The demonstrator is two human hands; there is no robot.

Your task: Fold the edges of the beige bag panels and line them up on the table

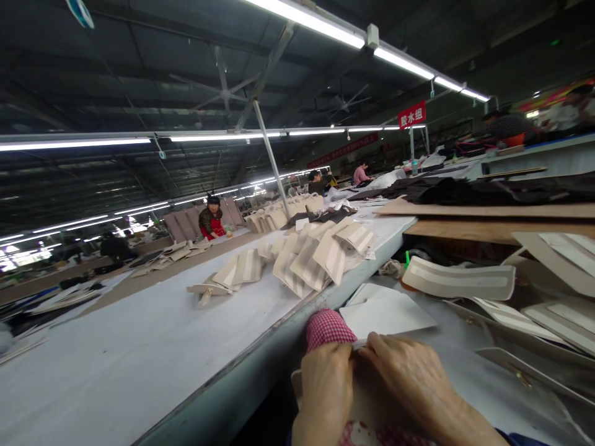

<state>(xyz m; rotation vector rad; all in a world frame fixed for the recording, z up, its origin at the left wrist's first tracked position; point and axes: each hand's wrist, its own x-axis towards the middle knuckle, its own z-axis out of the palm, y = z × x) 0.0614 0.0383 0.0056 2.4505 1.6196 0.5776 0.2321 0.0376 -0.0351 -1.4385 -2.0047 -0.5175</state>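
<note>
My left hand (326,385) and my right hand (411,370) are close together at the lower middle of the head view. Both are closed, with thumbs and fingers pinched along the upper edge of a beige panel (372,393). The panel hangs down between my wrists, and the hands cover much of it. Just beyond the left hand is a red-and-white checked cloth (328,328). Flat white sheets (388,314) lie a little past my right hand.
A long white-covered table (153,347) runs along my left, bearing a pile of beige strap-like flaps (320,254). More curved beige pieces (460,279) lie on the right, some with metal fittings. Dark material (465,189) is stacked behind. A person in red (212,222) works farther off.
</note>
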